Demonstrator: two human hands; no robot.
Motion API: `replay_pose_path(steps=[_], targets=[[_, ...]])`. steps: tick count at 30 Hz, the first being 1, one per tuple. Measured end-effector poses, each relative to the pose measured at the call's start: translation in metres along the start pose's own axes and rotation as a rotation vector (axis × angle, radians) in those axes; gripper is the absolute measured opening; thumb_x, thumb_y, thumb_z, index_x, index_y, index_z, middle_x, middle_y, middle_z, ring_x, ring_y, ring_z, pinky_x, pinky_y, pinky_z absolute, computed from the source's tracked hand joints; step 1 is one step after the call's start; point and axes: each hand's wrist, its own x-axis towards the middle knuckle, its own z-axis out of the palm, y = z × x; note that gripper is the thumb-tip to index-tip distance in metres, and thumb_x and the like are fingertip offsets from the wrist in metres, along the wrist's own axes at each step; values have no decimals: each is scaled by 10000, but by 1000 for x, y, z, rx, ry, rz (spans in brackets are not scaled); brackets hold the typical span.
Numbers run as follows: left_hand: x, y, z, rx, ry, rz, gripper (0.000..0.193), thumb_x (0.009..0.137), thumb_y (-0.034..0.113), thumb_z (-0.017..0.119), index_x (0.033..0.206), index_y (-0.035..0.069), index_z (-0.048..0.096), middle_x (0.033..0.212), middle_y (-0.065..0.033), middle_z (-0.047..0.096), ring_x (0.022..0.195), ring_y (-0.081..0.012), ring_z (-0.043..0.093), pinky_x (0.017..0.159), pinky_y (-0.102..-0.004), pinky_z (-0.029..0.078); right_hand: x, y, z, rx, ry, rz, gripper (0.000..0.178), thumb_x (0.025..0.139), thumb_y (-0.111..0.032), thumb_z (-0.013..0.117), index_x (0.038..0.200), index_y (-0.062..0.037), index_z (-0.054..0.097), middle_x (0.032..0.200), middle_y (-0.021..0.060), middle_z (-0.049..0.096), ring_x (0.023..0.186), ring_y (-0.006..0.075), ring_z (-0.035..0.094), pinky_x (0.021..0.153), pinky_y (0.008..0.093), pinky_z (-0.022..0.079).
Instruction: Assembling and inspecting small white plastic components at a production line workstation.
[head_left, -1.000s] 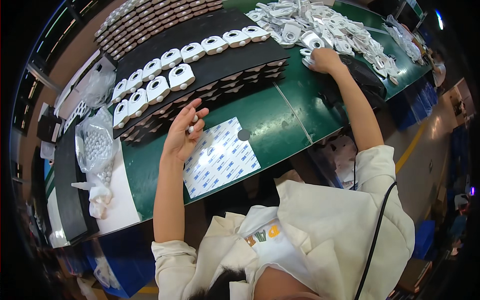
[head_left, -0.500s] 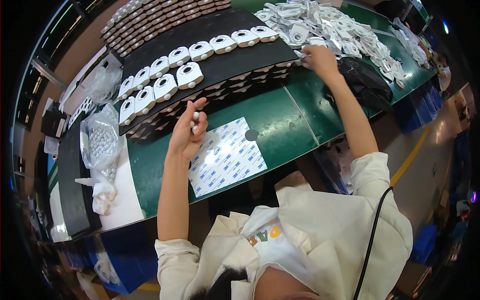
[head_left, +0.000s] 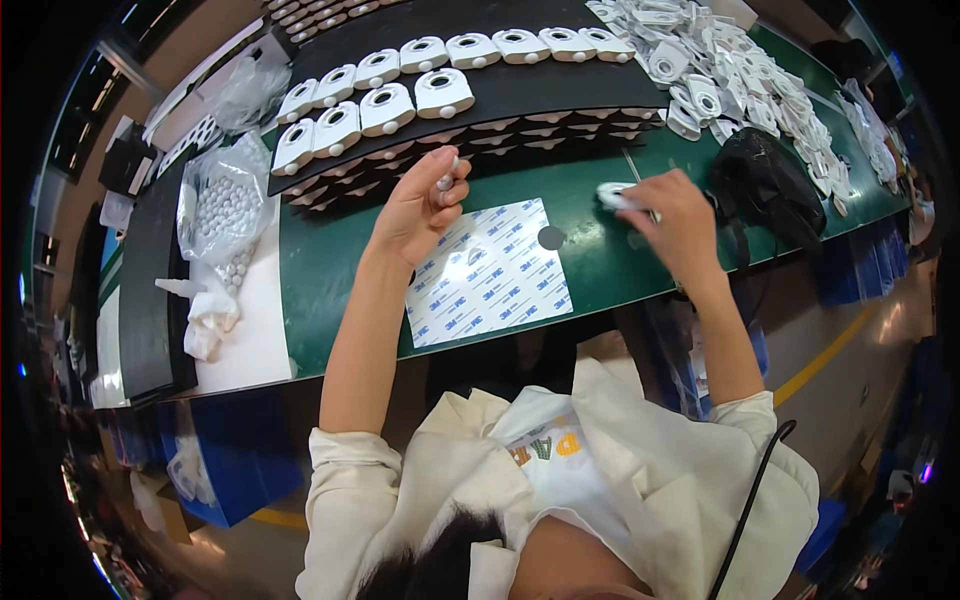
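Observation:
My left hand (head_left: 418,208) is raised beside the front edge of the black stacked boards, its fingers curled round small white balls (head_left: 446,182). My right hand (head_left: 672,222) is over the green table and pinches a white plastic housing (head_left: 609,195) between thumb and fingers. Below and between the hands lies a square sheet (head_left: 490,275) with blue print on white. Finished-looking white housings (head_left: 386,108), each with a dark round hole and a white ball at its front, stand in two rows on the top black board (head_left: 540,95).
A heap of loose white housings (head_left: 700,95) covers the back right, with a black bag (head_left: 765,185) in front of it. At left are a clear bag of white balls (head_left: 225,205), a crumpled white cloth (head_left: 210,325) and a black board (head_left: 155,300). A dark disc (head_left: 551,238) touches the sheet.
My right hand has come back from the heap's edge toward me, bringing a white housing over the green table. My left hand still holds the balls. The whole view has shifted slightly.

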Motion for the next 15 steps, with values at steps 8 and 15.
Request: replay_pose_path(steps=[8, 15], targets=[[1, -1, -4, 88, -17, 21, 193, 821, 227, 645, 922, 81, 569, 839, -8, 546, 557, -18, 357, 390, -135, 207, 20, 7, 2, 72, -175, -4, 318, 679, -136, 703, 971, -34, 627, 968, 102, 614, 864, 269, 525, 767, 352, 440], [-1, 0, 1, 110, 33, 36, 325, 815, 217, 653, 1090, 63, 573, 869, -16, 548, 548, -15, 330, 397, -133, 207, 46, -4, -5, 21, -466, -9, 300, 716, -83, 658, 998, -7, 590, 865, 115, 593, 850, 294, 526, 775, 353, 438]])
